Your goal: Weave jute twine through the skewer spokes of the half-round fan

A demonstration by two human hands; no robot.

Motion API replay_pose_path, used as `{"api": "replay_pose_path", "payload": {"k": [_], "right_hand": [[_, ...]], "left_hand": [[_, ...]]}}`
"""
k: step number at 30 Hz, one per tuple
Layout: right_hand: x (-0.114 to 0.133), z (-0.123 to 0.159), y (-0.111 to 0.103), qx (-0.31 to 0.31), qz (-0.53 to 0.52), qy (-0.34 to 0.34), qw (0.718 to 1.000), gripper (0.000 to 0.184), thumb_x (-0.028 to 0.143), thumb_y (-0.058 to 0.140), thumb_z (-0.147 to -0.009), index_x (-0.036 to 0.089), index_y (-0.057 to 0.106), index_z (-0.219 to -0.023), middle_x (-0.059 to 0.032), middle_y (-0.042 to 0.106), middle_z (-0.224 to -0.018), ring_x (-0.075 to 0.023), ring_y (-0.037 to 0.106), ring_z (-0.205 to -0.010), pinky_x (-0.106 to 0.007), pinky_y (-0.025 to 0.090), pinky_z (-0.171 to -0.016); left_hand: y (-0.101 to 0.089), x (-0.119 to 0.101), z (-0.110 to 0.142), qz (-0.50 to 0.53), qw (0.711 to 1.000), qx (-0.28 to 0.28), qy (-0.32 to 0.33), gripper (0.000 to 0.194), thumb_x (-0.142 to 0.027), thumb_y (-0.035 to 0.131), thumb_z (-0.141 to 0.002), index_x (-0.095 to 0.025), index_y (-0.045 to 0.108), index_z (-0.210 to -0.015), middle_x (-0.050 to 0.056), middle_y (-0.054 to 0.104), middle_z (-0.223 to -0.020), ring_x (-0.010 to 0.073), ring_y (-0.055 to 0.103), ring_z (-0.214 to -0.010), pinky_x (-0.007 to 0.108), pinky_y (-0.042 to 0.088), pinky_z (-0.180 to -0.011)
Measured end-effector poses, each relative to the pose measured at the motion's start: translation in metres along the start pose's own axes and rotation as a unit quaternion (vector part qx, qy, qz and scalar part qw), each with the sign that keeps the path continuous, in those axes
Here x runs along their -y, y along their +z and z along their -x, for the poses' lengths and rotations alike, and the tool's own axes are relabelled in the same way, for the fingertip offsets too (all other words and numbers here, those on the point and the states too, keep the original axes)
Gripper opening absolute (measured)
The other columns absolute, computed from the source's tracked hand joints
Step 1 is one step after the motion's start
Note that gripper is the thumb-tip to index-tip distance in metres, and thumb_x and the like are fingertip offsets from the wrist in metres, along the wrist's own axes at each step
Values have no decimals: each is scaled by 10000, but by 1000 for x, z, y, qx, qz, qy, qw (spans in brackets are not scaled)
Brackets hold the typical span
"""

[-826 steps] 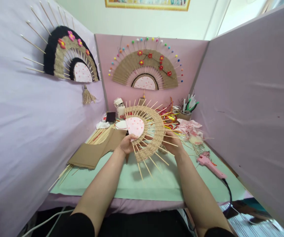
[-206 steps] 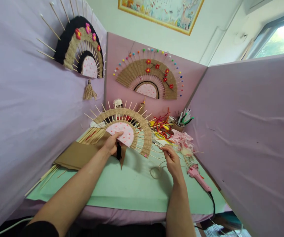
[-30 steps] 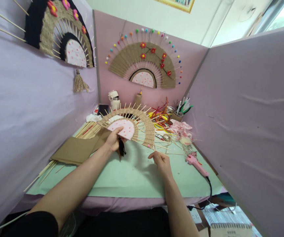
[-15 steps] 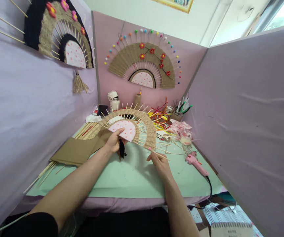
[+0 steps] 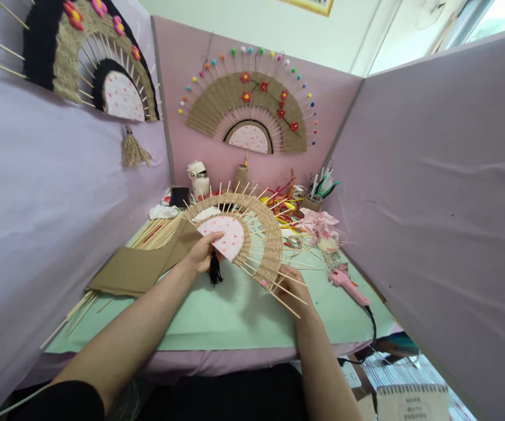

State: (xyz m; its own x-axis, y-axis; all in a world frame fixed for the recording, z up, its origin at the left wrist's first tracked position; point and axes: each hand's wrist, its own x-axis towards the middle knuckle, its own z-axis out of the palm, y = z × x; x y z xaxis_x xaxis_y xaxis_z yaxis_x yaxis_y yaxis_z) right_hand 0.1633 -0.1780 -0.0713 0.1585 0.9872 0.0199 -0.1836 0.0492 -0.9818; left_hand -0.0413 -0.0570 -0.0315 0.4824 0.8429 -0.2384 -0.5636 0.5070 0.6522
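A half-round woven fan (image 5: 261,231) of tan twine on wooden skewers, with a pink dotted centre, is held tilted above the green mat (image 5: 235,310). My left hand (image 5: 202,252) grips it at the pink centre, thumb on the face; a black tassel (image 5: 214,272) hangs below the hand. My right hand (image 5: 294,286) sits behind the lower skewer tips at the fan's right end, fingers curled at the skewers. A small pink bead shows on one skewer near the woven edge.
A pink glue gun (image 5: 349,285) with a black cord lies right. Brown cardboard (image 5: 134,269) and loose skewers lie left. Coloured pipe cleaners (image 5: 285,207), a tool cup (image 5: 314,202) and a jar stand at the back. Finished fans hang on the walls.
The fan has turned clockwise, its right end dropping toward me. My right hand has moved in under the lower skewers and now touches them.
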Motion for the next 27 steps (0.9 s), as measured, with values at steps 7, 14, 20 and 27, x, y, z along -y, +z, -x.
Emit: {"api": "replay_pose_path", "payload": {"k": [7,14,20,27], "right_hand": [[6,-1,-1,-19,-50,-14,998,254,407,613,-676,199,479,-616,54,383,-471,-79,305,-398,-222,240,-399],[8,-2,1,-6,-98,-11,995,229,320,572,-694,187,435,-568,92,210,-443,-55,151,-404,-218,119,-403],[6,-2,-2,-69,-114,-33,991,227,270,599,-678,193,406,-586,89,258,-475,-50,170,-406,-206,104,-396],[8,-1,-15,-78,-72,-74,992,283,250,629,-668,195,376,-556,87,257,-474,-52,212,-424,-217,149,-409]], "left_hand": [[-3,-6,1,-6,1000,7,-1,285,-84,540,-749,-110,612,-1023,93,709,-785,218,685,-723,316,566,-682],[1,-13,4,-31,999,-5,32,302,-74,541,-745,-82,595,-1042,95,709,-769,193,684,-691,262,565,-664],[-6,-28,5,-70,994,-30,80,205,-98,603,-697,-89,617,-901,94,703,-773,185,674,-662,289,569,-677],[-16,-42,6,-90,992,-46,69,225,-91,603,-666,-92,619,-891,121,699,-780,227,679,-696,341,570,-692]]}}
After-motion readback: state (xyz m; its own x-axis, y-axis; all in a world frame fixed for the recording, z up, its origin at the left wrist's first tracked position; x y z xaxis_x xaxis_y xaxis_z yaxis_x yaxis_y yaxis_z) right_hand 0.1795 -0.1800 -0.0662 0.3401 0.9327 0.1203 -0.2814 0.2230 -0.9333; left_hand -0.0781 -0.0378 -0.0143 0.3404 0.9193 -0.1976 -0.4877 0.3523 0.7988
